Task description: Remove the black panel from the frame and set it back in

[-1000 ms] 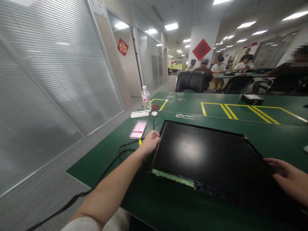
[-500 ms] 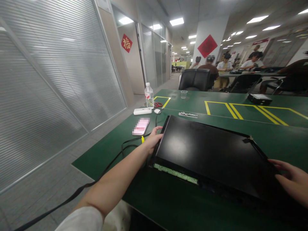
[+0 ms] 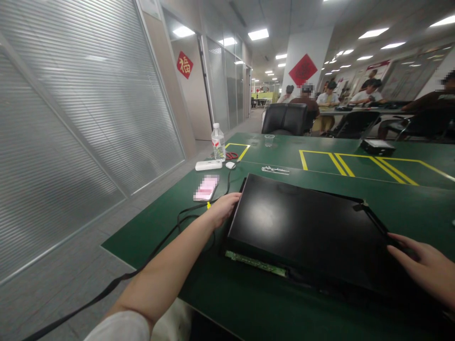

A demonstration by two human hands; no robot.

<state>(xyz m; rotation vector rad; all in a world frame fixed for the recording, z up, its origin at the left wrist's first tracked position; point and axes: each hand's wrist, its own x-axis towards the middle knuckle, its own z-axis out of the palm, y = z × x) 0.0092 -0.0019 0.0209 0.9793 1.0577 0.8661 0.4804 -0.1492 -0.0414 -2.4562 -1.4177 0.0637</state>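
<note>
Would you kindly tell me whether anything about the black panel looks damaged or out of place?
The display panel has a bare green circuit strip exposed along its near edge, and at its far right corner a thin black frame strip stands away from it. The left hand and right hand rest at its sides.

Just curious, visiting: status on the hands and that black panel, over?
Left hand grips LCD panel at left edge; right hand open at right edge. Panel on mat. Cable by left hand.
</note>
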